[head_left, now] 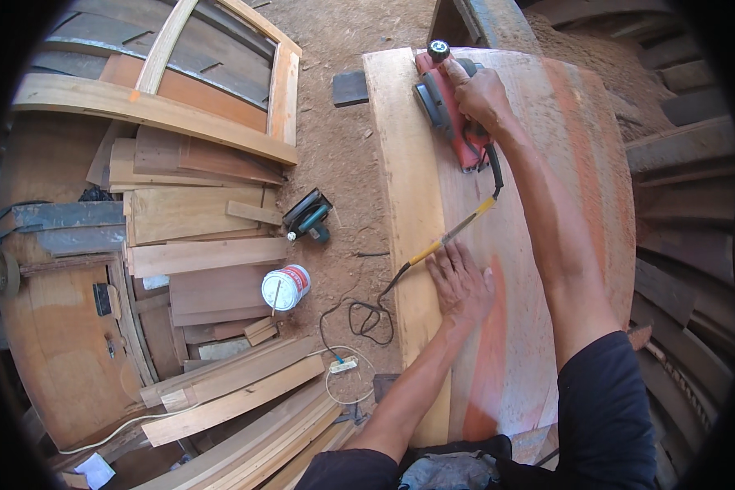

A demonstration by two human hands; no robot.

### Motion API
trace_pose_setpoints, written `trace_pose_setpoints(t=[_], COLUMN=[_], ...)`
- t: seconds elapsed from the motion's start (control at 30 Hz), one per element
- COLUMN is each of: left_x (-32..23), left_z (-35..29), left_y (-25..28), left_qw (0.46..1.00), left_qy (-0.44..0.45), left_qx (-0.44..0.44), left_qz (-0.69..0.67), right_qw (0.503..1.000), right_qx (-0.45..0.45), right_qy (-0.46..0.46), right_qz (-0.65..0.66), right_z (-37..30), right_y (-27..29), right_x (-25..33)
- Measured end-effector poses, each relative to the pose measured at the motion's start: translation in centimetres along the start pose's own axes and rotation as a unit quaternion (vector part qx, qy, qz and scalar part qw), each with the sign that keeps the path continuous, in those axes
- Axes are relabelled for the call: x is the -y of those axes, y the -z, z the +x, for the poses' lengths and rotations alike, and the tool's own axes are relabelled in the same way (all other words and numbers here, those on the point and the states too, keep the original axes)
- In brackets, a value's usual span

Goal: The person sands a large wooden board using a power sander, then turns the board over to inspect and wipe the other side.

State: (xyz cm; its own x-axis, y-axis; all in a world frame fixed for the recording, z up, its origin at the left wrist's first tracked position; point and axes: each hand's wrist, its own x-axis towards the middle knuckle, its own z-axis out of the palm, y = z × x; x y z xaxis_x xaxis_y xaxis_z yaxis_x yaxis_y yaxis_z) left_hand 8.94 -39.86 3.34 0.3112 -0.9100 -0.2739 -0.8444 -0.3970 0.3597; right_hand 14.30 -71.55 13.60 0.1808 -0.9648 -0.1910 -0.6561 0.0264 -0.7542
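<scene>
A broad wooden slab (506, 237), pale along its left side and reddish toward the right, lies lengthwise before me. At its far end rests a red electric planer (439, 104) with a black round front knob. My right hand (480, 96) is closed round the planer's top, arm stretched far forward. Nearer to me, my left hand (461, 286) lies flat on the slab with fingers spread. The planer's power cord (467, 224), wrapped in yellow along one stretch, crosses the slab right by the left fingertips; whether they touch it I cannot tell.
Left of the slab, on the dirt floor, are a teal circular saw (309, 216), a white bucket (286, 287) and a socket strip (343, 365). Stacked planks (212, 214) and a wooden frame (282, 98) lie farther left. Sawdust (580, 37) and more timber (686, 155) border the right side.
</scene>
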Motion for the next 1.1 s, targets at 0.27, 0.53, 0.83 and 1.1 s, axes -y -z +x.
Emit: trace_pose_setpoints(t=[0.27, 0.53, 0.83, 1.1], left_x=[-0.3, -0.1, -0.2, -0.4], left_z=[0.0, 0.0, -0.2, -0.2], left_y=[-0.3, -0.4, -0.3, 0.0], left_qw=[1.000, 0.999, 0.998, 0.999], left_qy=[-0.011, -0.007, -0.018, 0.012], left_qx=[-0.022, -0.034, -0.049, -0.040], left_qz=[-0.014, -0.021, -0.030, -0.006], right_qw=[1.000, 0.998, 0.994, 0.948], right_qx=[-0.007, -0.018, -0.031, 0.020], right_qy=[0.021, 0.051, 0.097, 0.030], right_qz=[0.014, 0.013, 0.028, 0.316], right_z=[4.3, 7.8, 12.9, -6.0], right_y=[-0.5, -1.2, -0.6, 5.1], right_x=[-0.3, 1.6, 1.0, -3.6])
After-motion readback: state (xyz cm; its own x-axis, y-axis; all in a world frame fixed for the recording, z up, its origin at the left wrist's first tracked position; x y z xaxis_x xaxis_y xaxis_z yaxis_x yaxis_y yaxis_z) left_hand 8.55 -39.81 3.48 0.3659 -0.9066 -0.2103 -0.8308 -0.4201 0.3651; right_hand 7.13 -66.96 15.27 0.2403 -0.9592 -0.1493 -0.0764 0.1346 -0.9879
